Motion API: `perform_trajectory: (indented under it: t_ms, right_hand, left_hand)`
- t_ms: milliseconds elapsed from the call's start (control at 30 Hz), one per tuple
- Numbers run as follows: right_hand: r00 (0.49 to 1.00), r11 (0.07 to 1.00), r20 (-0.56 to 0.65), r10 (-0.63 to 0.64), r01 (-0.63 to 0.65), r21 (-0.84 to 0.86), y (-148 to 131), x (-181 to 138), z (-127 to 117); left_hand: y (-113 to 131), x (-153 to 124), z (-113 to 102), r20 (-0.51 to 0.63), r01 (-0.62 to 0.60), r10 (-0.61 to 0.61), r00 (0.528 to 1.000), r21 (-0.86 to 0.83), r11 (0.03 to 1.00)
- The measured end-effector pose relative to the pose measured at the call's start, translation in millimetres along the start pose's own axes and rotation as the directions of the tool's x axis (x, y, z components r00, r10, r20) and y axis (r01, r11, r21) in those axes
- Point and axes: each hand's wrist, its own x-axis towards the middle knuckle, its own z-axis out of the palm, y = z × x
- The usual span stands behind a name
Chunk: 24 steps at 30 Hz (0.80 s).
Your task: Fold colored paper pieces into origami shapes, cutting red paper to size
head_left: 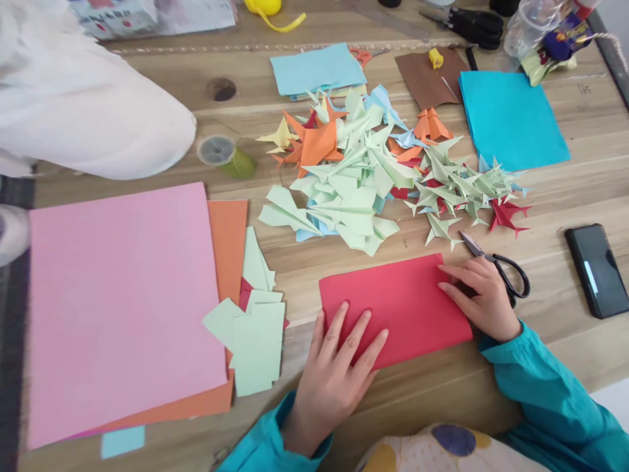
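Note:
A red sheet of paper [407, 301], apparently folded to a rectangle, lies on the table in front of me. My left hand [339, 367] rests flat on its lower left part, fingers spread. At the paper's right edge is my right hand [479, 295], with two outstretched fingertips touching the top surface; its thumb is hidden. Just beyond that hand lie black-handled scissors [511, 278], their blades pointing away to the upper left. Past the red sheet sits a heap of folded paper planes [361, 170], mostly pale green, with smaller pointed paper pieces [462, 183] on its right.
Large pink sheets [128, 308] and orange paper [228, 242] lie left, with pale green pieces [258, 334] alongside. A phone [597, 269] is at right. Blue paper [514, 121] and a cup [219, 152] stand farther back. Another person's white sleeve [98, 105] reaches in upper left.

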Motion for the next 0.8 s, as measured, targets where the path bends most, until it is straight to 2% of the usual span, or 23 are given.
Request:
perform_trajectory:
  t_ms: [800]
  right_hand:
    - [1.000,1.000,-0.001,0.011,-0.011,0.026,2.4,-0.3,-0.4]
  left_hand:
    - [1.4,-0.9,1.3,0.030,0.018,-0.018,0.999,0.001,1.000]
